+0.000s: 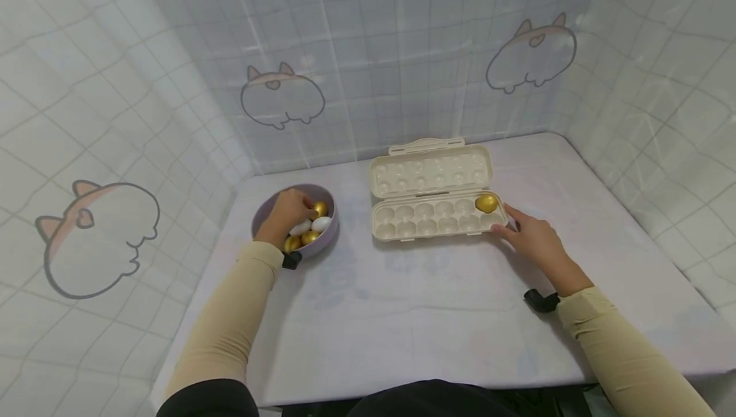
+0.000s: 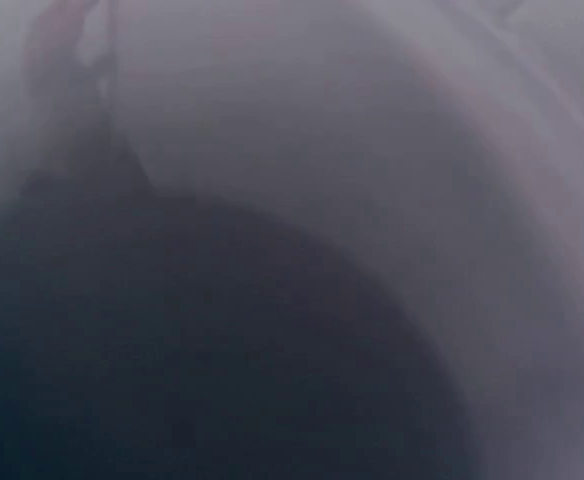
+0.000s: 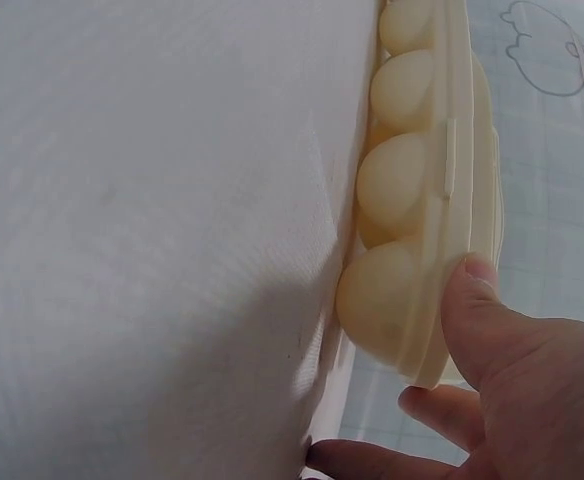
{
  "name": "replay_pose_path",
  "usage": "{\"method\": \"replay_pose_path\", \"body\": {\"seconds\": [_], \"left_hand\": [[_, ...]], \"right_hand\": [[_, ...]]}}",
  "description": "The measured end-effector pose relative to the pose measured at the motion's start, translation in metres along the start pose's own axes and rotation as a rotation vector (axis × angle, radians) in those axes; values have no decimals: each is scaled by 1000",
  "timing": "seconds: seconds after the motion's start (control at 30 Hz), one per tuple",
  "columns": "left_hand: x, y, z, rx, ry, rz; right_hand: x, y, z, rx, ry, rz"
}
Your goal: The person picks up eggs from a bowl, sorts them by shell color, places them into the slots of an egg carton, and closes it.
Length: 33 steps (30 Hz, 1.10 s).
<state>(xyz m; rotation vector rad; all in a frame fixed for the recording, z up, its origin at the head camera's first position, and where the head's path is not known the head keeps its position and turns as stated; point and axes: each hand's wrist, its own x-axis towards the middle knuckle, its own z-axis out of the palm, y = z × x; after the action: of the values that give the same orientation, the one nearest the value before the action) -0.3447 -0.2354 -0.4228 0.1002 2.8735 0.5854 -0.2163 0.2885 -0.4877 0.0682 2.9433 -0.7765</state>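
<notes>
In the head view, my left hand (image 1: 290,211) reaches down into a purple bowl (image 1: 329,236) at the left of the table. Its fingertips are beside a golden egg (image 1: 320,209); whether they pinch an egg is hidden. A white egg (image 1: 322,224) and several other gold and white eggs lie in the bowl. My right hand (image 1: 535,238) grips the right end of a cream plastic egg carton (image 1: 425,228), with the thumb at its rim in the right wrist view. The lid (image 1: 431,171) is raised at the back. One golden egg (image 1: 486,203) sits in the back row's rightmost cup.
A pale cloth covers the table (image 1: 402,315). Checked curtains with animal drawings (image 1: 282,98) hang behind and at both sides. Each wrist bears a black camera strap (image 1: 540,301). The left wrist view is dark and blurred, with little but the bowl's wall (image 2: 372,150) visible.
</notes>
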Motion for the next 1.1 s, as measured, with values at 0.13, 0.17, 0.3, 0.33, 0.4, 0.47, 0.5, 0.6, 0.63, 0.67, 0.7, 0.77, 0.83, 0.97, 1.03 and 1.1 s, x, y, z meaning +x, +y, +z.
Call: {"method": "replay_pose_path", "body": {"seconds": [0.13,0.17,0.3,0.33,0.4,0.47,0.5,0.6,0.63,0.67,0.7,0.77,0.83,0.97,1.03,1.1], "left_hand": [[1,-2,4,-6,2,23],[2,-2,5,-3,5,30],[3,-1,9,8,11,51],[4,-1,10,14,19,55],[5,-1,12,27,30,58],[6,-1,14,43,44,60],[6,0,14,54,57,63],[6,0,15,64,68,59],[7,0,15,57,66,54],[7,-1,15,48,60,47],[7,-1,15,45,55,43],[7,-1,15,34,45,34],[7,-1,16,28,43,30],[6,-1,15,25,73,54],[6,0,14,23,93,71],[5,1,12,19,111,92]], "right_hand": [[0,0,0,-1,11,-9],[0,0,1,0,10,-7],[0,-1,1,1,-1,5],[0,-1,1,1,-3,7],[0,-1,0,-1,-2,8],[0,-2,0,-2,-1,9],[0,-2,0,-2,0,9],[0,-2,0,-4,1,6],[0,-2,1,-3,1,5],[0,-2,1,-2,1,2],[0,-2,1,-2,1,-1],[0,-2,2,0,2,-5],[0,-1,2,0,4,-6],[1,-1,3,-2,9,-9],[0,-1,2,-2,10,-8],[0,-1,2,1,11,-6]]}}
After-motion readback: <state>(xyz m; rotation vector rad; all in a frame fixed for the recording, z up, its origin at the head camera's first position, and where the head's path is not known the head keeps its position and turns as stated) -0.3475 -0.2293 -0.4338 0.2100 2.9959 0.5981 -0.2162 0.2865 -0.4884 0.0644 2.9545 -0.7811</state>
